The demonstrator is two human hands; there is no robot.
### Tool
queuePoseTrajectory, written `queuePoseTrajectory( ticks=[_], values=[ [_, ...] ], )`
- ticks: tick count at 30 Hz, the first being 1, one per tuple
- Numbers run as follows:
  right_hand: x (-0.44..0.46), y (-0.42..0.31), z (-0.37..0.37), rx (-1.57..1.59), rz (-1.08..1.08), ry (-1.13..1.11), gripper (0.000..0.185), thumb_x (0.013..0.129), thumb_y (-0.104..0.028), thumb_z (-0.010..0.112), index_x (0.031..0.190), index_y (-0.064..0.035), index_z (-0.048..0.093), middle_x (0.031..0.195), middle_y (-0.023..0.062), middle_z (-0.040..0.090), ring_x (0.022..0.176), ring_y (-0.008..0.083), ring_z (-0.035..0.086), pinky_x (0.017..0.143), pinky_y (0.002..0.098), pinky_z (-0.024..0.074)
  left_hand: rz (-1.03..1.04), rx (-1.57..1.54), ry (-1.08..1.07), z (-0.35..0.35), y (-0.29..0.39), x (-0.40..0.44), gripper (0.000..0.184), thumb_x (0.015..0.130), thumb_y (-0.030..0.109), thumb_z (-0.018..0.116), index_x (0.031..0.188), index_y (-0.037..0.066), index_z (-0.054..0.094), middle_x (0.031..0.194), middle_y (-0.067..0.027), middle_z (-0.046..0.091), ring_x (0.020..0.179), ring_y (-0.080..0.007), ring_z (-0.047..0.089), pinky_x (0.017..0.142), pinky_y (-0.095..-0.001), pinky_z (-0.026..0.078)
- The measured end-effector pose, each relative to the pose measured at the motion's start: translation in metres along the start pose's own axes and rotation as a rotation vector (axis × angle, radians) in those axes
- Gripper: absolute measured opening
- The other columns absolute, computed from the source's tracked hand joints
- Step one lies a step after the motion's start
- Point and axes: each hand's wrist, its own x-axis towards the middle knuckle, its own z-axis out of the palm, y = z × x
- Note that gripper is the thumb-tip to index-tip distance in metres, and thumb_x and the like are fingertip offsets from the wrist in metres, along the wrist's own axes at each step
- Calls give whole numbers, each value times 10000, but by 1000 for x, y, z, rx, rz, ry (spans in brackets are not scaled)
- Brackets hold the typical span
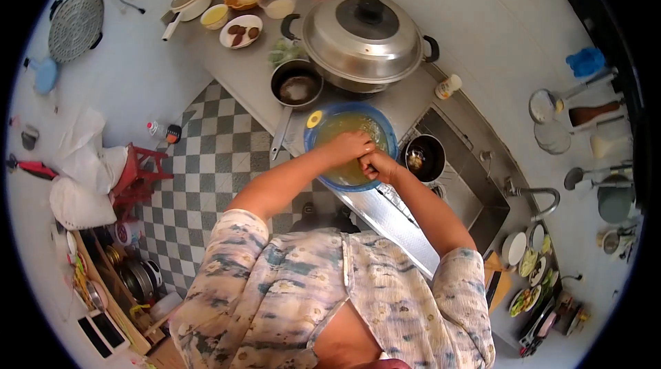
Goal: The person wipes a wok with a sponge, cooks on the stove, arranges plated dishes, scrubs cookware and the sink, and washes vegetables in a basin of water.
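Both my hands meet over a blue basin [310, 136] of yellowish, cloudy water. My left hand [350, 146] is closed, its fingers bent together near the middle of the basin. Touching it from the right is my right hand [379, 165], curled into a fist. Whatever lies between the fingers is hidden. A round yellow mark [315, 119] shows at the basin's upper left rim. Close by on the left stands a dark saucepan [297, 84] with its handle pointing toward me.
A large lidded steel pot [361, 38] stands behind the basin. To the right, a dark pot [423, 158] sits by the sink [475, 193] and its faucet [540, 193]. Bowls and a white plate [241, 30] fill the far left counter. Red stools [138, 176] stand on the checkered floor.
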Motion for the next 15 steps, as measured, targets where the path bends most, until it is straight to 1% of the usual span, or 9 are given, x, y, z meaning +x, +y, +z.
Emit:
queuePoseTrajectory(
  ticks=[2,4,5,8,9,11,12,14,15],
  values=[
    [-12,-4,13,-181,-93,147,366,722,-124,597,1068,-22,539,757,123,605,559,218,563,474,326,425,-49,-63,11,8,-4,-6,252,743,181,592,974,79,594,949,-135,601,819,-323,613,751,-380,494],
    [-49,-32,53,-556,-274,501,482,727,-53,563,1195,-15,454,752,136,586,588,260,584,513,356,472,-279,-81,-6,15,0,-11,322,725,159,632,1031,71,587,968,-107,612,794,-288,620,700,-359,506],
    [-47,-26,47,-873,-427,569,679,723,-66,597,1344,-105,323,980,186,600,902,339,605,788,403,494,-396,-85,-14,16,1,-12,360,715,149,652,1059,68,583,978,-94,618,782,-271,624,675,-348,512],
    [-82,-51,68,-1415,-873,822,669,703,-104,645,1317,-164,386,1231,184,504,1177,342,461,971,412,386,-1190,-895,-229,-22,13,8,439,704,112,691,1124,85,567,931,-48,627,721,-186,610,543,-293,497],
    [-84,-54,66,-1572,-1003,806,624,706,-168,649,1286,-149,420,1223,173,506,1173,343,456,961,417,386,-1225,-1145,-192,-19,8,7,431,720,71,693,1128,103,557,880,-20,607,685,-122,578,454,-239,451],
    [-85,-62,59,-1891,-1266,749,567,711,-296,658,1223,-120,487,1208,151,508,1164,343,447,941,426,386,-1098,-1267,-387,-15,-4,9,447,703,63,712,1121,91,556,876,-35,606,670,-113,575,460,-235,449],
    [-81,-62,54,-1828,-1238,676,494,722,-269,633,1175,-115,508,1157,146,522,1123,339,469,922,427,397,-1032,-1322,-485,-19,-4,12,455,694,59,721,1117,85,556,874,-43,606,662,-108,574,462,-233,448],
    [-65,-60,42,-1699,-1183,534,355,744,-213,582,1080,-105,550,1055,136,550,1040,332,514,884,429,417,-976,-1220,-441,-36,18,19,423,685,57,724,1081,91,580,879,-33,612,703,-145,590,534,-281,481],
    [-62,-61,39,-1686,-1149,528,321,732,-197,582,1035,-98,553,1007,131,550,998,325,525,860,423,428,-971,-1168,-399,-36,22,21,424,670,66,735,1068,91,590,877,-31,616,720,-156,596,554,-292,488]
  ],
)
